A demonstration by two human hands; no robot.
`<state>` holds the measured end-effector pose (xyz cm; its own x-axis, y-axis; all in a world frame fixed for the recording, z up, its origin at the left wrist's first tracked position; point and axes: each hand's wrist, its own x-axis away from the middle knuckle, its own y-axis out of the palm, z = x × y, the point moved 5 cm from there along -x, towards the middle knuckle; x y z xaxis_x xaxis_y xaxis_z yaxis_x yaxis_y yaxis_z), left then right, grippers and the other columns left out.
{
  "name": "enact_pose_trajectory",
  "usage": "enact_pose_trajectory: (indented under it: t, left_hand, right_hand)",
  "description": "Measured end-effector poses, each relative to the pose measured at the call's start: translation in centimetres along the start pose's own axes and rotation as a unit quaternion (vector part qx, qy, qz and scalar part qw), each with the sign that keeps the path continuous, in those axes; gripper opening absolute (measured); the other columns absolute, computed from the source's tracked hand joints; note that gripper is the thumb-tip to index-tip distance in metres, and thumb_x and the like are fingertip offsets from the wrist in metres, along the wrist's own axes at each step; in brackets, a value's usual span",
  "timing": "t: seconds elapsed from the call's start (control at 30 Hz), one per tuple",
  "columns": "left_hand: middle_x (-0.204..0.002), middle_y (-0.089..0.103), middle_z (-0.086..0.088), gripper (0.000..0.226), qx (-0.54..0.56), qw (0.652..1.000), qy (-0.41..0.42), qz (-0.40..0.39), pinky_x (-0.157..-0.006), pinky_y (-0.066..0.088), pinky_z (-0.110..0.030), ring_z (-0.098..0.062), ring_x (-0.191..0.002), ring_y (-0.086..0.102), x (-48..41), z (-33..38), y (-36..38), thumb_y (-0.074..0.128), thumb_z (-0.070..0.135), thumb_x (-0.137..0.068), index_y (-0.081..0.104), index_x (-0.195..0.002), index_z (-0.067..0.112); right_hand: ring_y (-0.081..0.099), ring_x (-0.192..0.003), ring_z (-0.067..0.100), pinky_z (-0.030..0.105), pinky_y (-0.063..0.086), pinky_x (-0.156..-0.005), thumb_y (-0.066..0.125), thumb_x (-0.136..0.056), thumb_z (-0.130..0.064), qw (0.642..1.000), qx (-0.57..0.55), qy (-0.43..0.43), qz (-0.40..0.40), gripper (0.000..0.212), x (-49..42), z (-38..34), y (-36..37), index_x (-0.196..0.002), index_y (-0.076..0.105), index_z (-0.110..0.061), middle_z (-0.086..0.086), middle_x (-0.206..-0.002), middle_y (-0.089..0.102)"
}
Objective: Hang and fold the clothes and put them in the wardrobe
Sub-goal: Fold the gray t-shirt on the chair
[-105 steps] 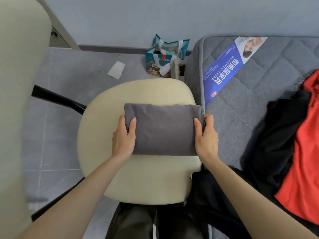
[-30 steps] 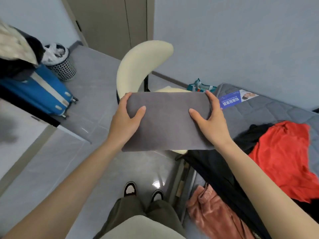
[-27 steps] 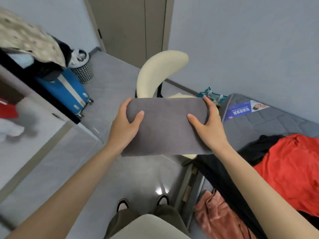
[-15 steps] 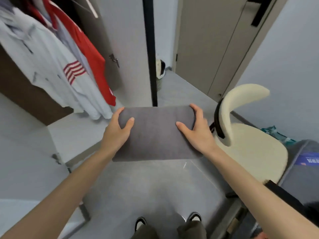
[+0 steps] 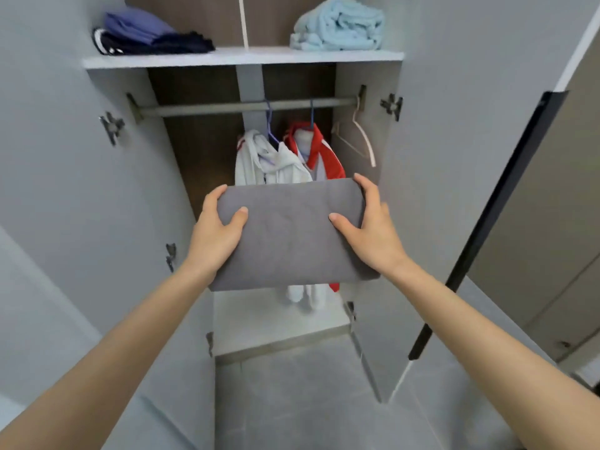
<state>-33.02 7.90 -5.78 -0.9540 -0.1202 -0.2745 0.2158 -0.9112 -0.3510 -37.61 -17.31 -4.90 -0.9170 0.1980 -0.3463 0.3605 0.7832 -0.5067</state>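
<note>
A folded grey garment (image 5: 289, 235) is held flat in front of the open wardrobe (image 5: 418, 157). My left hand (image 5: 217, 235) grips its left edge, thumb on top. My right hand (image 5: 370, 232) grips its right edge the same way. Behind the garment, a white hoodie (image 5: 269, 160) and a red-and-white jacket (image 5: 321, 151) hang from the rail (image 5: 227, 107). The upper shelf (image 5: 240, 58) carries a dark blue folded pile (image 5: 146, 34) on the left and a light blue folded towel (image 5: 337, 26) on the right.
Both wardrobe doors stand open, the left door (image 5: 65, 177) and the right door (image 5: 461, 177) flanking my arms. An empty cream hanger (image 5: 363, 141) hangs at the rail's right end. The wardrobe floor board (image 5: 259, 323) shows below. A room door (image 5: 558, 222) is at right.
I lifted the grey garment off the chair, turned left from the bed and now face the open wardrobe. Both hands keep the same hold on it.
</note>
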Motion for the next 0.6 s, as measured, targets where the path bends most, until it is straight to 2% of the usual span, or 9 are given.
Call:
enact_pose_trajectory:
  t: [0.1,0.17,0.23,0.3,0.4,0.43,0.6]
  left_hand:
    - [-0.123,0.04,0.017,0.055,0.016,0.999,0.025,0.03,-0.089,0.035,-0.02,-0.005,-0.109,0.044,-4.4,2.7,-2.1,0.056,0.031,-0.093,0.032,-0.143,0.031]
    - [-0.121,0.04,0.017,0.055,0.017,0.998,0.042,0.052,-0.077,0.036,-0.014,-0.001,-0.099,0.046,-7.4,4.6,-3.2,0.055,0.032,-0.094,0.03,-0.143,0.033]
    - [-0.118,0.042,0.016,0.055,0.023,0.995,0.061,0.079,-0.067,0.033,-0.01,0.004,-0.089,0.047,-10.5,6.8,-4.1,0.055,0.032,-0.094,0.03,-0.143,0.034]
    - [-0.117,0.042,0.016,0.055,0.028,0.99,0.082,0.109,-0.065,0.033,-0.009,0.004,-0.088,0.047,-13.3,8.9,-4.9,0.056,0.032,-0.093,0.031,-0.142,0.035]
    - [-0.118,0.044,0.016,0.055,0.037,0.984,0.104,0.143,-0.07,0.034,-0.013,-0.004,-0.099,0.047,-17.5,11.8,-5.8,0.057,0.032,-0.093,0.032,-0.142,0.034]
    - [-0.118,0.044,0.015,0.055,0.041,0.983,0.104,0.149,-0.071,0.035,-0.014,-0.006,-0.1,0.047,-18.9,12.6,-6.0,0.057,0.031,-0.093,0.032,-0.142,0.034]
    - [-0.118,0.039,0.013,0.058,0.02,0.98,0.096,0.173,-0.084,0.033,-0.022,-0.008,-0.105,0.043,-25.4,15.5,-6.5,0.057,0.028,-0.093,0.031,-0.144,0.032]
  right_hand:
    - [0.042,-0.09,0.005,0.025,0.032,-0.087,0.063,-0.089,-0.036,0.998,0.005,-0.066,0.012,0.071,-5.6,-3.9,0.0,-0.146,0.021,-0.038,0.005,-0.136,0.042]
    - [0.046,-0.099,0.012,0.025,0.032,-0.087,0.064,-0.089,-0.034,0.994,0.002,-0.105,0.025,0.07,-9.4,-6.3,-0.4,-0.145,0.023,-0.037,0.005,-0.136,0.043]
    - [0.045,-0.092,0.008,0.026,0.034,-0.085,0.064,-0.089,-0.034,0.989,-0.006,-0.142,0.031,0.069,-13.2,-8.6,-0.8,-0.144,0.022,-0.038,0.005,-0.133,0.045]
    - [0.044,-0.09,0.007,0.027,0.034,-0.083,0.063,-0.089,-0.035,0.984,-0.014,-0.176,0.034,0.069,-16.9,-10.6,-1.1,-0.144,0.023,-0.039,0.004,-0.133,0.046]
    - [0.046,-0.12,0.017,0.027,0.035,-0.09,0.064,-0.089,-0.03,0.973,-0.026,-0.227,0.039,0.068,-22.4,-13.5,-1.9,-0.145,0.025,-0.034,0.0,-0.14,0.044]
    - [0.045,-0.124,0.017,0.027,0.035,-0.093,0.064,-0.089,-0.029,0.969,-0.027,-0.242,0.038,0.067,-24.2,-14.4,-2.0,-0.145,0.026,-0.032,0.001,-0.141,0.043]
    - [0.047,-0.122,0.022,0.035,0.039,-0.098,0.061,-0.091,-0.026,0.959,-0.012,-0.281,0.026,0.065,-33.0,-17.6,-1.7,-0.145,0.026,-0.031,0.004,-0.138,0.046]
